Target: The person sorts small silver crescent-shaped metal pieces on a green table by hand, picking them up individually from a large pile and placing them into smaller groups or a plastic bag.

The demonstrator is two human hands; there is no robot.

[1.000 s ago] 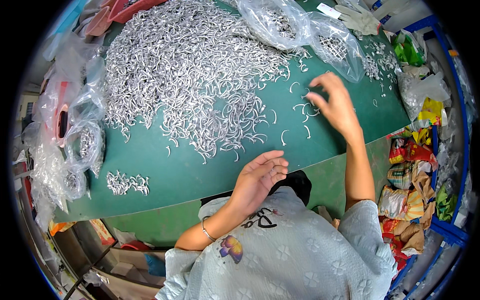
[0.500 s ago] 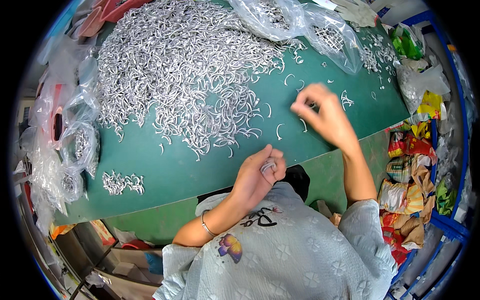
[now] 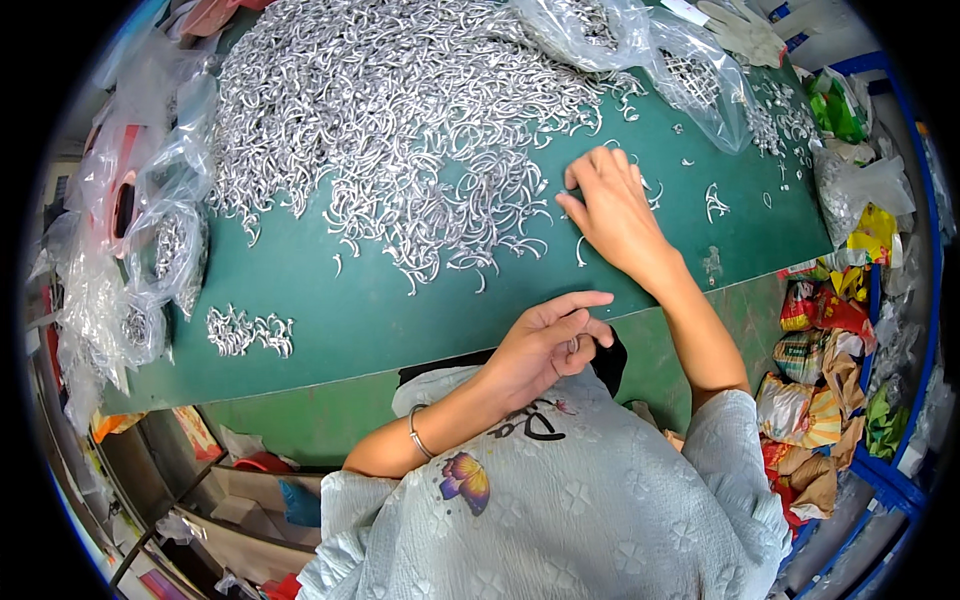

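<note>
Curved metal pieces gleam, left grip and right grip half-curled, contents unclear.

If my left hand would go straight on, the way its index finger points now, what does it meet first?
Probably the right forearm. The left hand points its index finger toward it, with green tabletop showing between. Heights are hard to judge, so it might pass above or below.
</note>
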